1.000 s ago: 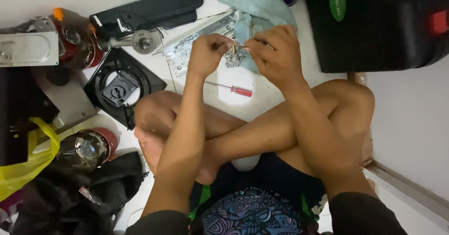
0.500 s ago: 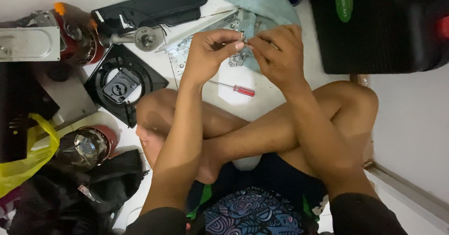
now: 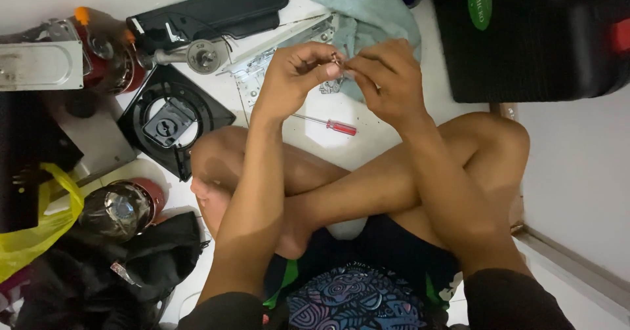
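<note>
White floor tiles point(image 3: 367, 149) fill the view, with a person sitting cross-legged on them and parts spread all around. Taking the red-handled screwdriver point(image 3: 326, 124) as the landmark: it lies on the floor just below the hands, its long axis running left to right with a slight downward slope, handle to the right and thin shaft pointing left. Directly above it, both hands meet around a small metal part point(image 3: 336, 59). The left hand point(image 3: 295, 74) pinches the part between thumb and fingertips, and the right hand point(image 3: 387, 77) closes its fingertips on the same piece from the other side, so the part sits between the two grips, touching both. It is too small and too covered to tell its long axis or which way it points. Neither hand touches the screwdriver; the right hand is slightly nearer its handle. Above and right of the screwdriver lies a pale blue cloth point(image 3: 367, 15), further right a black case point(image 3: 538, 41). Left of it sits a black square frame point(image 3: 170, 120), and well down-left a round red-rimmed canister point(image 3: 121, 208).
</note>
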